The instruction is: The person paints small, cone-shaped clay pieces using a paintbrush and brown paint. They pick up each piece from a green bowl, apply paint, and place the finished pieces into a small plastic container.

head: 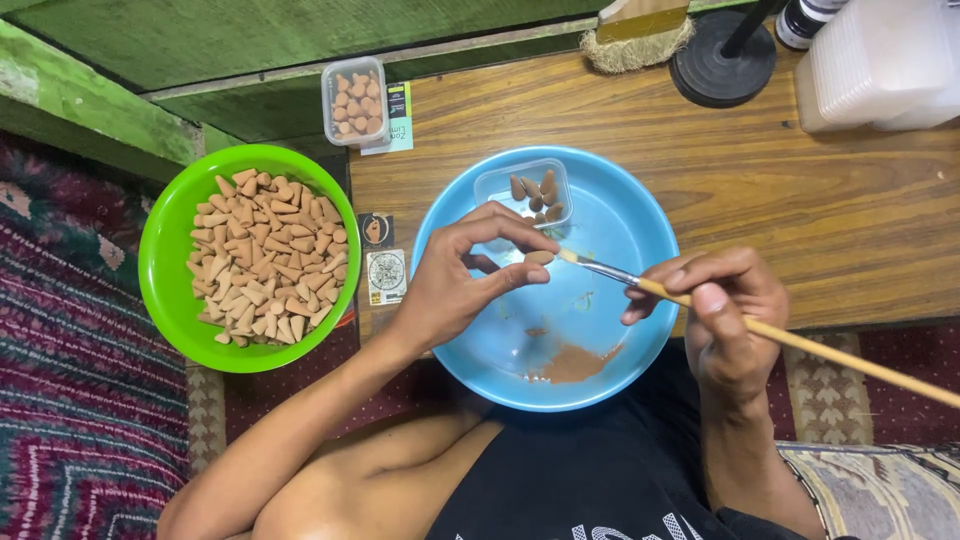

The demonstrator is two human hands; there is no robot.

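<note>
Lying level in left hand (455,285) fingers, the cone (539,257) points left toward brush (640,283).

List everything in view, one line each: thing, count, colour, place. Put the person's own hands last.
Green bowl: one, bright green, left, on the rug's edge.
Cones: a heap, tan, filling the green bowl.
Blue bowl: one, light blue, centre, on the wooden table.
Small tub: one, clear, in the blue bowl, holding a few cones.
Lidded tub: one, clear, table's far left, holding cones.
Brown powder: one patch, in the blue bowl's near side.
Paintbrush: one, wooden handle, in the right hand.
Left hand: pinches one cone.
Right hand: grips the brush.
</note>
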